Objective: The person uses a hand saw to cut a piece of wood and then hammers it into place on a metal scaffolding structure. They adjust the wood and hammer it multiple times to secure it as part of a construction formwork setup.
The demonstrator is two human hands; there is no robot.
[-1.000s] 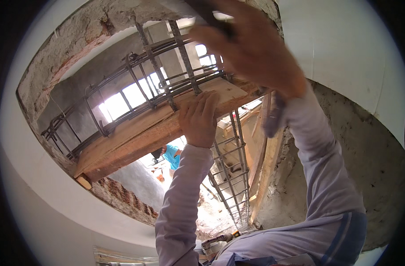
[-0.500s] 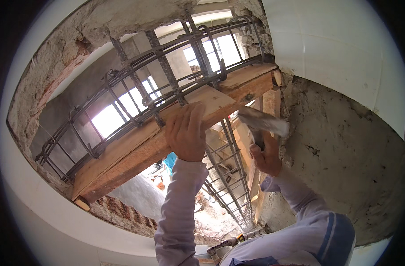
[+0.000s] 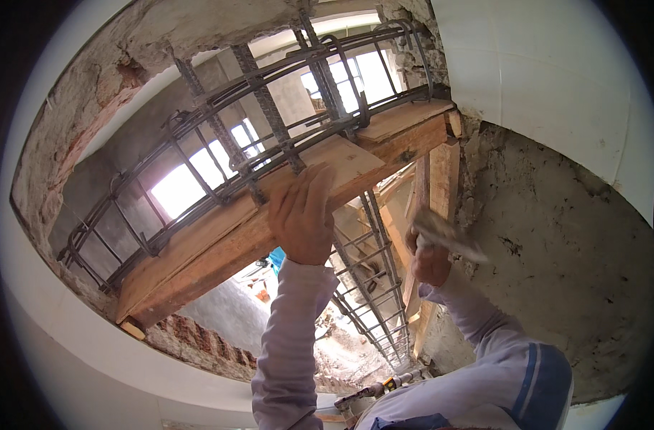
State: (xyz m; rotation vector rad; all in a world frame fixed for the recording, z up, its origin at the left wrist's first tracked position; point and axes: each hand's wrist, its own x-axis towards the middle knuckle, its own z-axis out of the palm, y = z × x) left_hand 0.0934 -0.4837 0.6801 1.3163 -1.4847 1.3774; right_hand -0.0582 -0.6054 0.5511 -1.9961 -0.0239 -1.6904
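Note:
My left hand (image 3: 302,215) grips the wooden beam (image 3: 219,244), its fingers together over the near upper edge beside a thin plywood piece (image 3: 345,161). The plywood lies on top of the beam, partly under the rebar cage (image 3: 219,111). To the right and below the beam, my right hand (image 3: 431,264) is closed round a hammer. The hammer head (image 3: 450,235) is smeared by motion and stands apart from the beam; most of its handle is hidden by my fingers.
Thick vertical rebars (image 3: 262,104) pass through the cage. Below the beam, a second rebar cage (image 3: 370,287) slants down. Upright timber (image 3: 441,183) stands under the beam's right end, beside a rough cement wall (image 3: 556,265). Broken masonry (image 3: 76,115) edges the opening at left.
My right hand has drawn the hammer down and to the right, away from the beam's side. My left hand keeps its place on the beam.

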